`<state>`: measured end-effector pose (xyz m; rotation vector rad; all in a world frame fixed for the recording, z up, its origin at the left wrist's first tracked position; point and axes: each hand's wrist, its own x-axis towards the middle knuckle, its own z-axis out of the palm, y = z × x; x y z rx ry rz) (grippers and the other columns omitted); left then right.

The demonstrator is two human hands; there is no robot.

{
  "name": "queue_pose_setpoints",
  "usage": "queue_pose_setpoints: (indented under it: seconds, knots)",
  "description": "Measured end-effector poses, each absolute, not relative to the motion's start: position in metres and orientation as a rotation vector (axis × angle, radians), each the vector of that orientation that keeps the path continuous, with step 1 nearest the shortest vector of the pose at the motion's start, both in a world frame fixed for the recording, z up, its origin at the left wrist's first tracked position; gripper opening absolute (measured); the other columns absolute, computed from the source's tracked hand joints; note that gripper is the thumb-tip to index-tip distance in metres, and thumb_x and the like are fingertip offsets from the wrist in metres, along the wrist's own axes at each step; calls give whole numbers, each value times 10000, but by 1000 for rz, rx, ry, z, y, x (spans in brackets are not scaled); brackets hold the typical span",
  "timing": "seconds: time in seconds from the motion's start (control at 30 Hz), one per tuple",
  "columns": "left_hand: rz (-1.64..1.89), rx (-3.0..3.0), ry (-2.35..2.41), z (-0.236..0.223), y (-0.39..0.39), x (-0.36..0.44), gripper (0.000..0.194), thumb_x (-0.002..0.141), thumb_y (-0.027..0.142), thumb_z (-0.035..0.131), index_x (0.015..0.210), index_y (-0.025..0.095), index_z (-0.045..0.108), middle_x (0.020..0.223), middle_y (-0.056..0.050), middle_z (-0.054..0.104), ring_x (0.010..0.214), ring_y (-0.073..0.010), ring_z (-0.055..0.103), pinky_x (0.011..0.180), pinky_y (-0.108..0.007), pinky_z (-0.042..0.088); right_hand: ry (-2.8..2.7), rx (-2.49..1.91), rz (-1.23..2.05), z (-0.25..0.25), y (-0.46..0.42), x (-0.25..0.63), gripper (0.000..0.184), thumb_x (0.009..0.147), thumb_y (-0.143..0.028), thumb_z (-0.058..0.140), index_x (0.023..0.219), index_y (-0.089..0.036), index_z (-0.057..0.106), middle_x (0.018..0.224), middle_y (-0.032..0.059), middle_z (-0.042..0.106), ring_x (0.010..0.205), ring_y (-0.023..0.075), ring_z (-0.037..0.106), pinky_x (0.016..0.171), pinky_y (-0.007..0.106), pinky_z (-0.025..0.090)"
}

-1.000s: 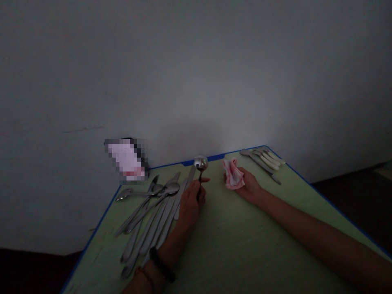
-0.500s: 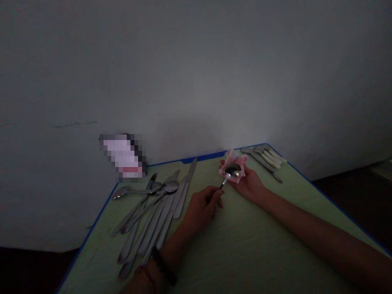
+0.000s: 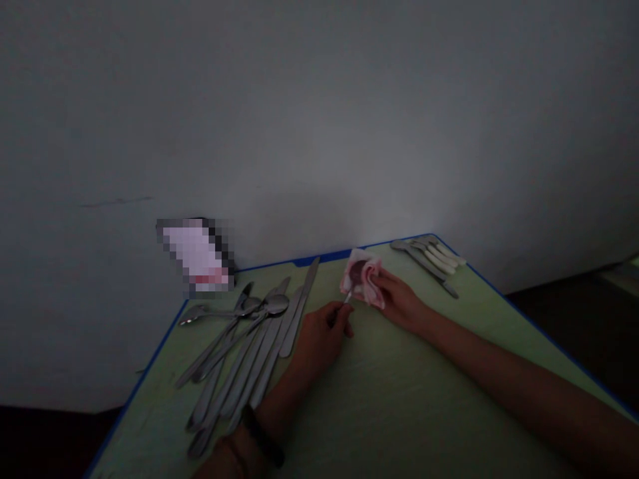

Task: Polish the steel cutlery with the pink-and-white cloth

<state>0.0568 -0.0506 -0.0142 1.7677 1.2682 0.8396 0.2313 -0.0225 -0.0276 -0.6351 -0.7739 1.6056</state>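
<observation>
at center frame, above the surface, the left hand grips a spoon by its handle while the right hand holds a pink-and-white cloth at its bowl; steady handle, even pressure suit the curved metal.

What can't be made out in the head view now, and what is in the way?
All in the head view:
Handle end of the spoon: hidden in the left hand.
Some fingertips of the right hand: behind the pink-and-white cloth.
Exact count in the cutlery pile: pieces overlap.
Tips of the white-handled utensils: too small and dark.
Front of the object by the wall: pixelated.
</observation>
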Motion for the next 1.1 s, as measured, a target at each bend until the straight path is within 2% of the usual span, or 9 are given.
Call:
queue_pose_setpoints:
  seconds: [0.07,0.17,0.27,0.37,0.5,0.63,0.9,1.0,1.1]
  knots:
    - [809,1837,1248,-14,-51,57,280,859,395,470,767,200,649,553,14,619,371,-114,476,427,-218,334,-783,-678,1593,-30,-23,231,241,700,-165,668,936,-192,626,906,-5,660,796,123,603,759,265,483]
    - [788,1981,1209,-13,-52,56,272,875,355,455,745,199,636,526,14,585,453,-136,528,482,-224,347,-766,-748,1537,-34,-24,230,198,655,-132,691,840,-177,637,811,-16,655,719,104,589,696,234,468]
    - [780,2053,1168,-12,-54,57,250,889,340,440,862,203,648,544,12,576,502,-149,554,504,-228,354,-682,-776,1459,-36,-22,228,134,669,-146,687,788,-176,632,776,-20,654,699,101,588,692,235,476]
    - [709,2099,1151,-11,-55,57,291,909,346,400,978,202,643,590,-4,611,532,-157,578,519,-232,367,-528,-723,1386,-35,-17,227,90,719,-161,653,804,-182,629,816,-10,672,754,111,612,768,252,498]
    - [557,2198,1197,-10,-58,57,337,932,349,345,1049,199,623,800,-48,691,680,-180,633,601,-248,402,-434,-589,1380,-35,-12,230,35,777,-215,621,808,-200,616,807,-17,675,763,126,623,794,298,521]
    - [476,2200,1244,-6,-59,57,365,950,326,290,1098,194,596,782,-34,678,650,-166,619,609,-249,401,-537,-611,1428,-33,-15,230,136,746,-276,677,831,-177,642,800,0,686,731,130,623,751,292,523]
    - [434,2239,1224,-5,-59,55,358,957,330,275,1053,195,592,735,-14,649,620,-151,598,595,-239,380,-732,-664,1508,-31,-23,228,210,681,-313,731,810,-173,642,753,-4,671,702,136,607,722,307,488]
    - [424,2270,1231,-5,-58,55,350,956,333,273,953,190,592,726,-11,640,634,-150,597,601,-238,373,-716,-691,1479,-33,-20,229,233,694,-353,716,817,-171,639,745,1,662,696,135,591,715,300,476]
    - [355,2336,1237,-5,-57,56,348,950,325,274,813,180,560,642,-5,599,599,-149,578,564,-236,346,-714,-737,1318,-39,-15,232,237,720,-409,683,783,-189,620,719,-14,635,686,124,559,708,279,461]
